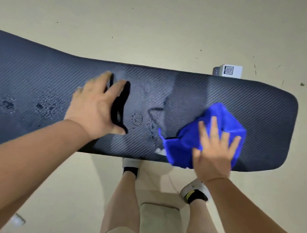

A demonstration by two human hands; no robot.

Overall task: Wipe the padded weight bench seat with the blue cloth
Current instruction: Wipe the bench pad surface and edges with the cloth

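Black woven-pattern surface [225, 96] beaded with droplets [50, 101] at 9 o'clock, small box [228, 70] behind at 1; blue cloth [189, 143] at 4 under flat, spread right hand [213, 157], left hand [96, 107] open, empty, pressing mid-pad.

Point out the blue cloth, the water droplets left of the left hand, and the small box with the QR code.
blue cloth [221, 120]: head view, its upper fold, above the fingers.
water droplets [51, 101]: head view, middle of the larger wet patch.
small box [229, 70]: head view, its QR-code face.
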